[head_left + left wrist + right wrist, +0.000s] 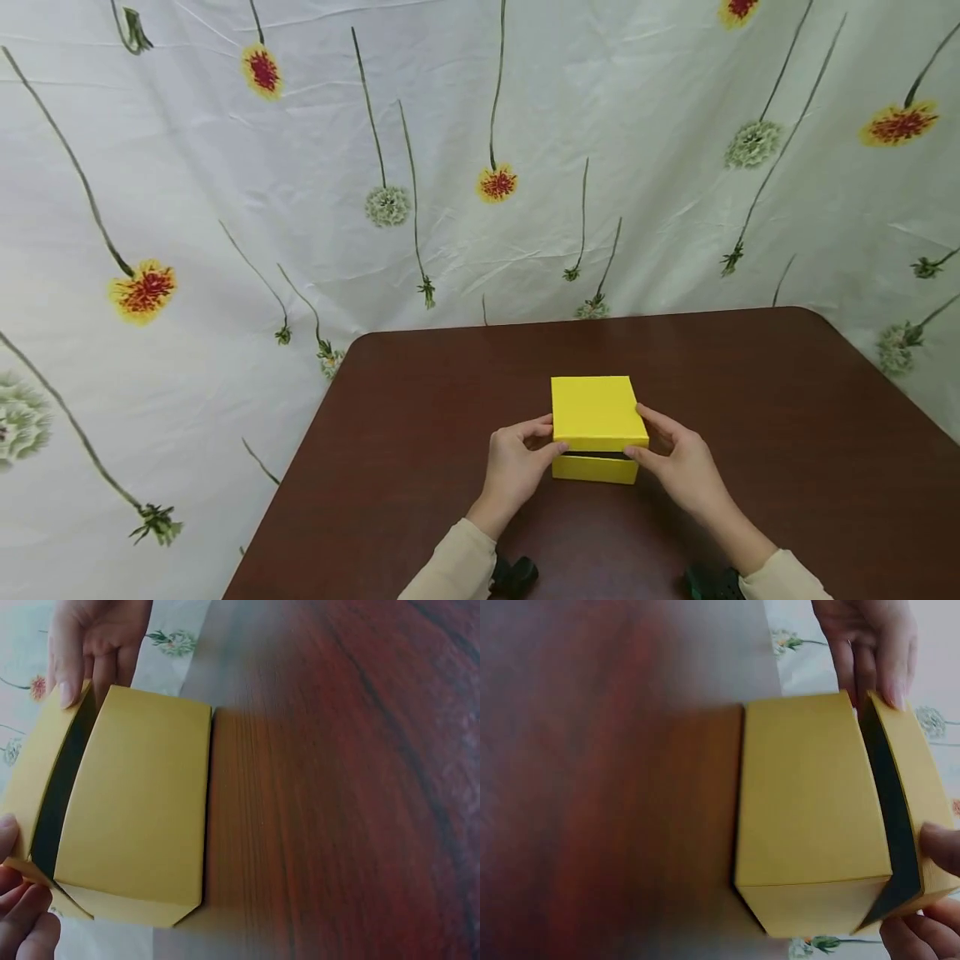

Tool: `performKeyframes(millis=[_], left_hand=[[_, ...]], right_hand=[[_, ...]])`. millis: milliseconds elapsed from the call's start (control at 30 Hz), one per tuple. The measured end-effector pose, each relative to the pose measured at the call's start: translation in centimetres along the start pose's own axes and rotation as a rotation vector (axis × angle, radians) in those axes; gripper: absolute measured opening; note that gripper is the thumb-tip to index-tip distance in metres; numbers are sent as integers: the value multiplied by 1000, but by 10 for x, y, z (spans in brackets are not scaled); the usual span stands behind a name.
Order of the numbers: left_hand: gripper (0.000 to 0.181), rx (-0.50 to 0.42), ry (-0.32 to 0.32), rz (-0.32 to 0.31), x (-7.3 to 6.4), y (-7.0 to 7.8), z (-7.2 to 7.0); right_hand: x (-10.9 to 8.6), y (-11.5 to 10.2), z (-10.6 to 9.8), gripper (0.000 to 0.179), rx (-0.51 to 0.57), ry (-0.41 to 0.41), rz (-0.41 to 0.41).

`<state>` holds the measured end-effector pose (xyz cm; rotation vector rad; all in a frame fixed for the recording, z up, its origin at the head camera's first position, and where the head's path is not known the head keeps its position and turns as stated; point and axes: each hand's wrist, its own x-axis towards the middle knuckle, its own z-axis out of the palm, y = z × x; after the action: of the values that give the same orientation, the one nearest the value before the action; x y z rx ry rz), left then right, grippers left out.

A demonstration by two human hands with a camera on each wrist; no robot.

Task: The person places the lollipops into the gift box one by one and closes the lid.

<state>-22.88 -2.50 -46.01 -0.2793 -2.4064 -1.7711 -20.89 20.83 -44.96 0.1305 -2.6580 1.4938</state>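
A yellow box [595, 470] sits on the table with its yellow lid [592, 407] tilted up along the near side. Between lid and box runs a dark gap, plain in both wrist views. My left hand [513, 468] pinches the lid's near left corner, thumb on the front edge and fingers along the side. At the near right corner my right hand [688, 472] grips the lid likewise, its thumb [940, 846] pressing the front face. The lid's far side, where it meets the box [135, 795], is hidden.
The dark brown table [420, 467] has rounded far corners. Behind it and down its left side hangs a white cloth [450, 75] printed with flowers. Dark devices [514, 577] are strapped near both wrists, beside cream sleeves [457, 562].
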Motion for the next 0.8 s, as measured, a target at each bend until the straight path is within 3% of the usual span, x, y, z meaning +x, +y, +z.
performKeyframes(millis=[267,467,800], left_hand=[[25,14,-30,-18,-1,-7,-3],[26,-27,-65,-26,3,-10,-8],[23,-46,-104,-63,2,-15,-8]], right_hand=[[-12,3,8,68,-48,67,12],[-15,3,15,67,-84,125,-16],[-19,4,19,65,-86,149,3]])
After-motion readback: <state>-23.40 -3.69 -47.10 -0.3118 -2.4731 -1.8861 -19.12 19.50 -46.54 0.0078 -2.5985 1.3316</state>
